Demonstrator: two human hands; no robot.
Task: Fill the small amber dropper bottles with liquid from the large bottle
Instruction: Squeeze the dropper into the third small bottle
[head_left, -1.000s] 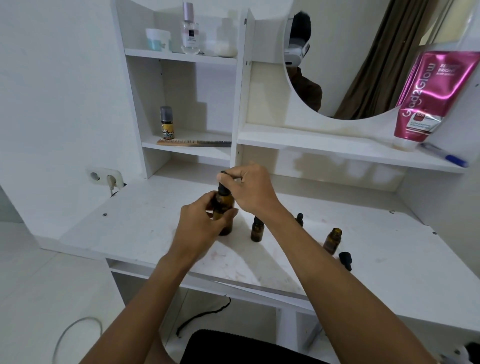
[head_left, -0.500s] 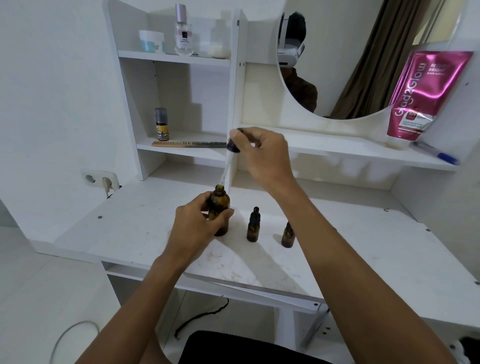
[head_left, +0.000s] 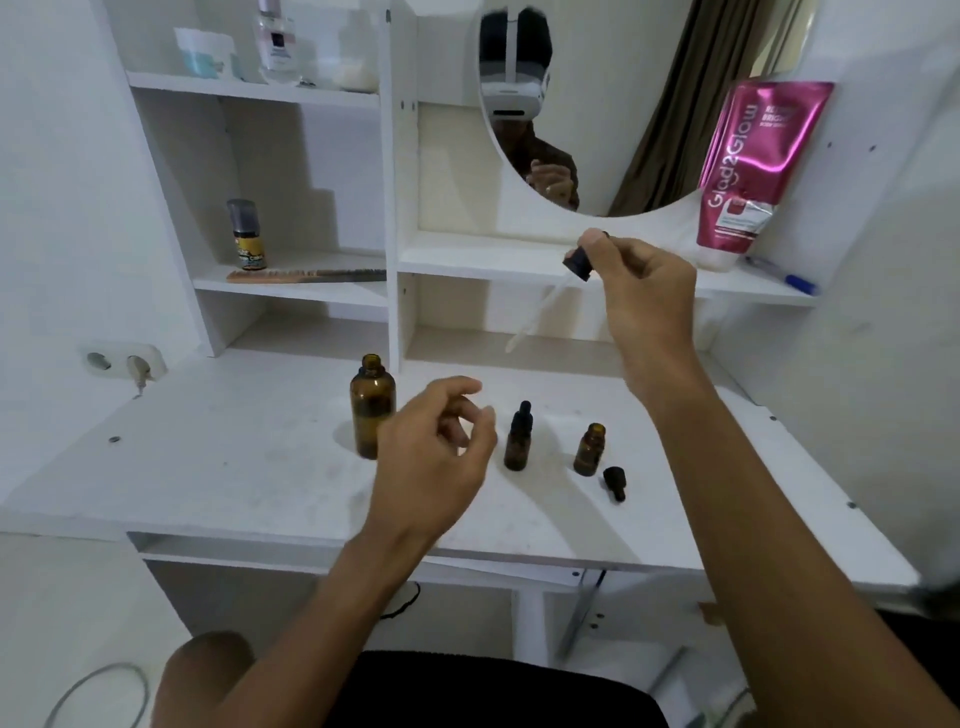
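The large amber bottle stands uncapped on the white desk. My right hand holds its dropper in the air by the black cap, glass tube slanting down to the left. My left hand hovers open just right of the large bottle, touching nothing. A small amber bottle with its black dropper cap on stands beside that hand. Further right stands another small amber bottle, open, with its loose black cap lying next to it.
Shelves rise behind the desk with a comb, a small yellow-labelled bottle, jars on top, a pink tube and a pen. A round mirror hangs above. A wall socket is at the left.
My right hand lifted the dropper out of the large bottle and carried it up and to the right. My left hand let go of the large bottle and moved right.
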